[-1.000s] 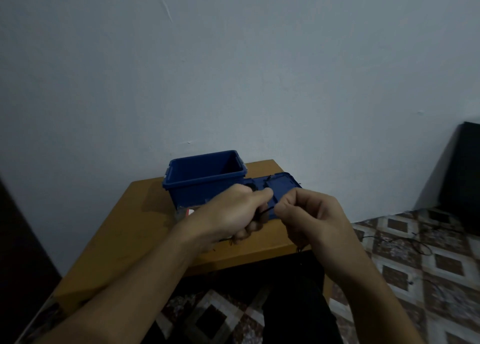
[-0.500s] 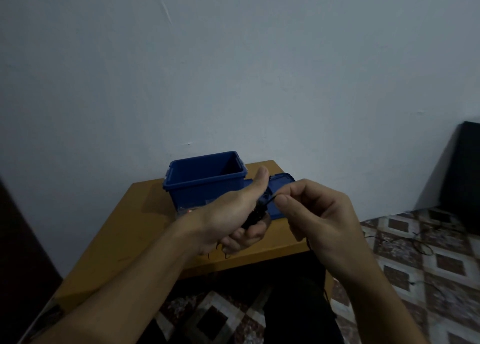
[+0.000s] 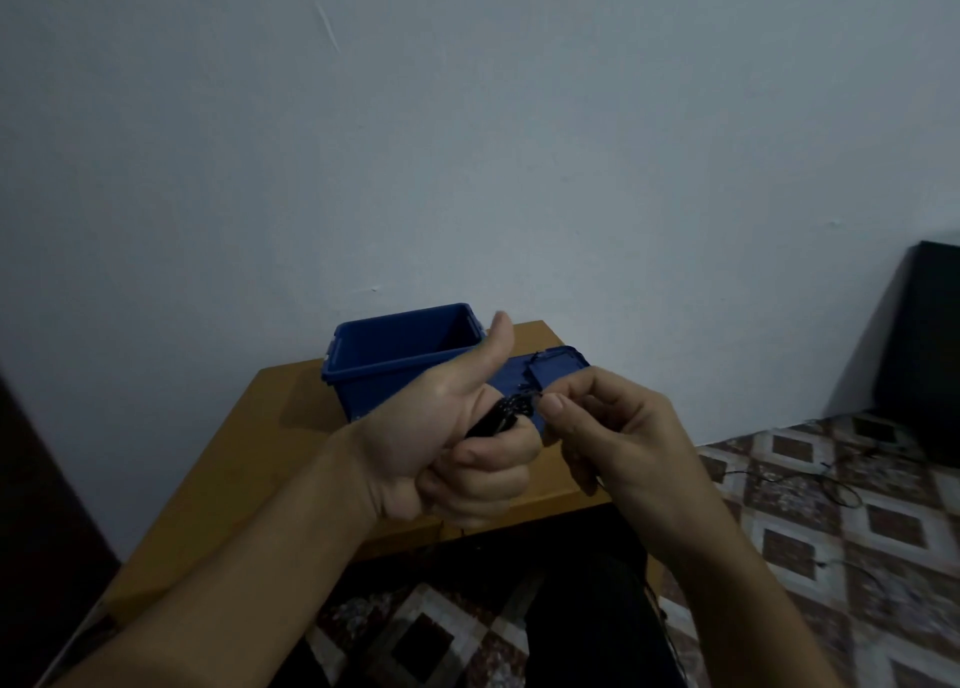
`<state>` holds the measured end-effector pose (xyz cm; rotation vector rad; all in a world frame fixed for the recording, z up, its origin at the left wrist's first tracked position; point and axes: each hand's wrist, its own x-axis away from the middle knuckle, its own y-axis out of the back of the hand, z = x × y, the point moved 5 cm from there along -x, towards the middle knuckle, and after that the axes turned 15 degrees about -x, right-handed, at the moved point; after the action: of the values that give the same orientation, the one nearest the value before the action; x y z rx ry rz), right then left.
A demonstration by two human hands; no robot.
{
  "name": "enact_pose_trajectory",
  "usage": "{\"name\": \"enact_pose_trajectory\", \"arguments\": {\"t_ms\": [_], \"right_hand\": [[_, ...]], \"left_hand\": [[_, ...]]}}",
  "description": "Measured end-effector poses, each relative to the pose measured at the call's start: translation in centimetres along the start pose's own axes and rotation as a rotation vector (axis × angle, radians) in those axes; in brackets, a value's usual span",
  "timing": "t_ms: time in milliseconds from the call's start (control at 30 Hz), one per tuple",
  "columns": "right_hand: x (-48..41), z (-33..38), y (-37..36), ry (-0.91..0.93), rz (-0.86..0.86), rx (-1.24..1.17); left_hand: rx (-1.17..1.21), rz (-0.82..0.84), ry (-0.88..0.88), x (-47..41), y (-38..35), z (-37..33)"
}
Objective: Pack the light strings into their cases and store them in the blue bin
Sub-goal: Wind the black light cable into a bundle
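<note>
Black light string (image 3: 500,419) sits bundled in the left hand (image 3: 441,448), fingers curled round it and thumb raised, while the right hand (image 3: 615,435) pinches its loose end.

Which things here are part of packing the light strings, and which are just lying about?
In the job: coiled light string in the left hand, right hand pinching its wire, blue bin, flat blue piece beside it.
Lying about: wooden table, dark cabinet, thin cord on floor.
</note>
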<state>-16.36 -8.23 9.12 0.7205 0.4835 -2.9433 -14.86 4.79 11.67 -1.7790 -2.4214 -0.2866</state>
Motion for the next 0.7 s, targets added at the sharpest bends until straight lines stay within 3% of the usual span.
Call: {"name": "enact_pose_trajectory", "arguments": {"t_ms": [400, 700], "right_hand": [[0.1, -1.0, -0.9, -0.055, 0.092, -0.007], [0.0, -1.2, -0.9, 0.017, 0.082, -0.033]], "left_hand": [[0.349, 0.205, -0.298, 0.4, -0.5, -1.6], [0.456, 0.061, -0.49, 0.8, 0.1, -3.1]]}}
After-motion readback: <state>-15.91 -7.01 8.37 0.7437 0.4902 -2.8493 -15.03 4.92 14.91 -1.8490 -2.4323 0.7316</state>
